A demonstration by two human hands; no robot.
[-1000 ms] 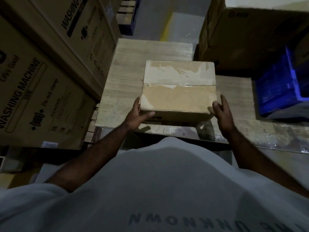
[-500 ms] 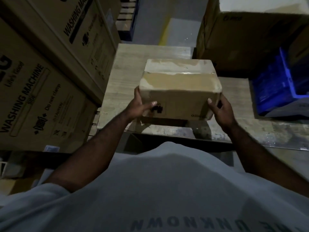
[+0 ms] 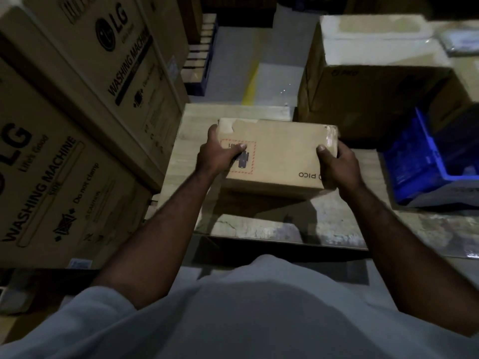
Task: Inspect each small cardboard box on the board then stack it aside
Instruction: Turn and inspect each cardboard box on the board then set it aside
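A small brown cardboard box (image 3: pixel 280 156) printed "PICO", with a red dashed label at its left, is held above the pale wooden board (image 3: pixel 181 161). It is tipped so its printed side faces me. My left hand (image 3: pixel 215 154) grips its left end, thumb lying over the label. My right hand (image 3: pixel 337 164) grips its right end, thumb on the printed face. The box casts a shadow on the board below it.
Large LG washing machine cartons (image 3: pixel 64 130) stand stacked close on the left. A big brown carton (image 3: pixel 368 94) stands at the back right, a blue plastic crate (image 3: pixel 425 164) on the right. Grey floor (image 3: pixel 274 71) with a yellow line lies beyond the board.
The box has been lifted off the board and tipped toward me, so its printed side shows instead of the taped top. Both hands kept hold of its ends.
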